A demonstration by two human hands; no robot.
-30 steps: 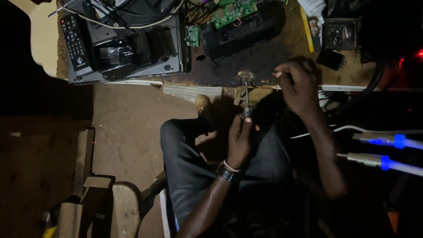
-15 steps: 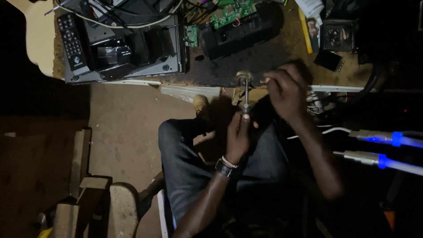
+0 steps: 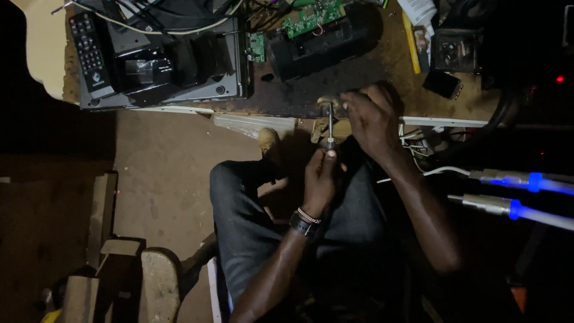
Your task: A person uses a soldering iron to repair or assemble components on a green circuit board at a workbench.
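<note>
Here, the fingers of your left hand (image 3: pixel 320 179) are wrapped tight around the handle of a thin screwdriver (image 3: pixel 330 128). The metal shaft points up and away from you. Its tip meets a small round metal part (image 3: pixel 326 103) at the edge of the surface (image 3: pixel 359 78). Your right hand (image 3: pixel 372 119) is just beside that part, with its fingers curled in toward it. I cannot tell if they pinch it, because the light is dim. Your left wrist has a dark band and a thin bracelet (image 3: pixel 306 219) on it. Both hands are above your lap, and your legs are in dark jeans (image 3: pixel 245 221).

Farther out on the surface sits a long black box (image 3: pixel 317 48) with a green circuit board (image 3: pixel 314 13) on top. To the left of it lies a flat grey player (image 3: pixel 173 66) with its lid off. A black remote control (image 3: pixel 89 54) rests on its left side. To your right, two plugs with blue glowing rings (image 3: pixel 526 191) stick out, well apart from your hands.
</note>
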